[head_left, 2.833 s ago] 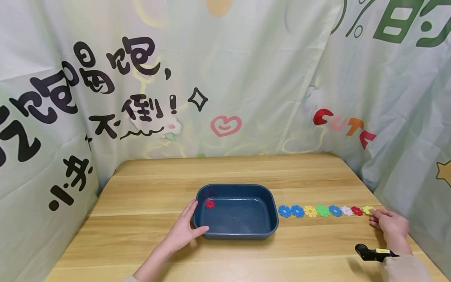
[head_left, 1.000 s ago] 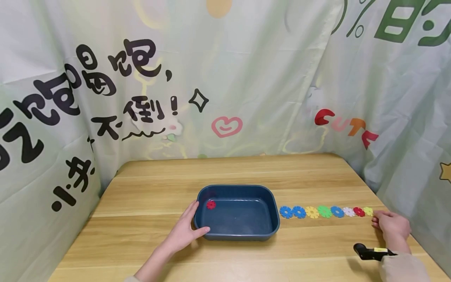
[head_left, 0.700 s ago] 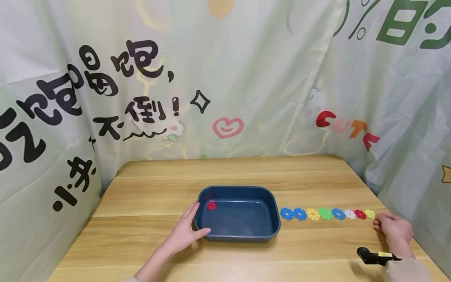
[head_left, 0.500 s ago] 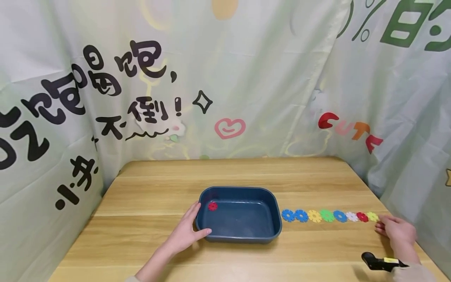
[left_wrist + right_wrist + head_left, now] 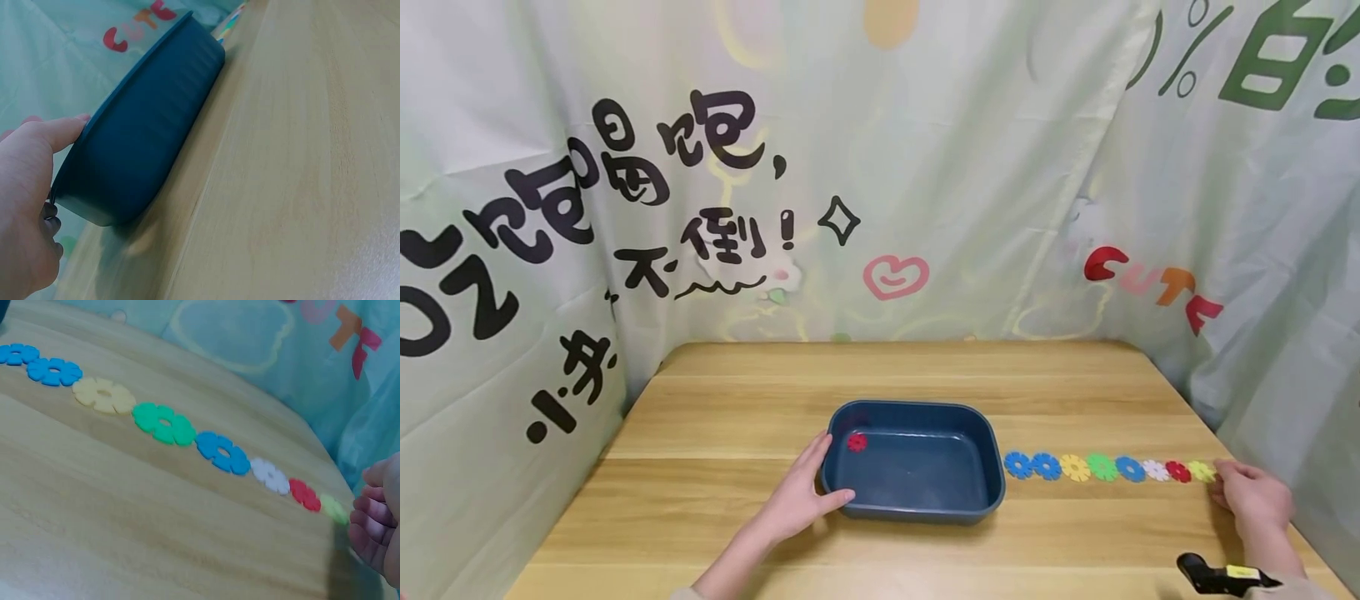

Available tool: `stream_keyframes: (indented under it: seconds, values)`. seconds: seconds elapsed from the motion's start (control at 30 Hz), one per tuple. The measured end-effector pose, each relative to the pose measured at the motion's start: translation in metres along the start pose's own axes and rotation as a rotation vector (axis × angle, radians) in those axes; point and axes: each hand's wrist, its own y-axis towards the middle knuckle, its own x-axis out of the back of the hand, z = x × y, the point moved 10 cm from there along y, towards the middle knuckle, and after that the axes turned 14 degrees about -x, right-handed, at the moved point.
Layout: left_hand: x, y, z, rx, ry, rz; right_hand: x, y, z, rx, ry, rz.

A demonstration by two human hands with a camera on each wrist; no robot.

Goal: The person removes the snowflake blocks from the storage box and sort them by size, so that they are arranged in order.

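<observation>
A dark blue plastic tub [image 5: 917, 475] stands on the wooden table, a red snowflake disc [image 5: 857, 442] lying inside at its left end. My left hand [image 5: 801, 493] grips the tub's left end, thumb on the near rim and fingers along the side. To the tub's right runs a row of notched plastic snowflake discs: blue discs, a yellow disc [image 5: 1075, 467], a green disc [image 5: 1102, 467], a white disc [image 5: 1157, 470], a red disc [image 5: 1178, 472] and a yellow-green disc [image 5: 1202, 472]. My right hand [image 5: 1255, 497] has loosely curled fingers right at the yellow-green disc's outer edge.
A printed curtain [image 5: 970, 208] closes off the back and both sides of the wooden table [image 5: 737, 383]. Beside the right forearm, a black device [image 5: 1217, 575] with a yellow label sticks out over the table. The table's right edge is close to the right hand.
My right fingers, which overlapped the yellow-green disc earliest, have drawn right to its outer edge. The left hand keeps its hold on the tub. The head view has shifted slightly.
</observation>
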Motion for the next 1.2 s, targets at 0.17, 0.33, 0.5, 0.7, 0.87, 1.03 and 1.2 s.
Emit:
stream_keyframes:
  seconds: [0.17,0.33,0.5,0.7,0.87,1.03,1.2]
  values:
    - [-0.002,0.001,-0.001,-0.005,0.002,0.0,0.002,0.0,0.01,0.069,-0.064,-0.02]
    - [-0.002,0.002,0.001,-0.008,0.011,-0.006,-0.008,0.021,0.019,0.17,-0.031,0.058]
    - [-0.002,0.002,0.001,-0.013,0.021,-0.009,-0.032,0.042,0.03,0.278,-0.031,0.155]
    - [-0.002,0.001,0.001,-0.017,0.015,-0.009,-0.07,0.03,0.061,0.394,0.012,0.322]
    - [-0.002,0.0,0.002,-0.012,0.009,-0.006,-0.1,-0.055,0.1,0.463,0.022,0.467]
    - [0.0,-0.001,0.001,-0.013,0.003,-0.013,-0.128,-0.141,0.132,0.552,-0.007,0.59]
    - [0.001,0.0,0.0,-0.016,0.017,-0.014,-0.157,-0.173,0.146,0.592,-0.089,0.616]
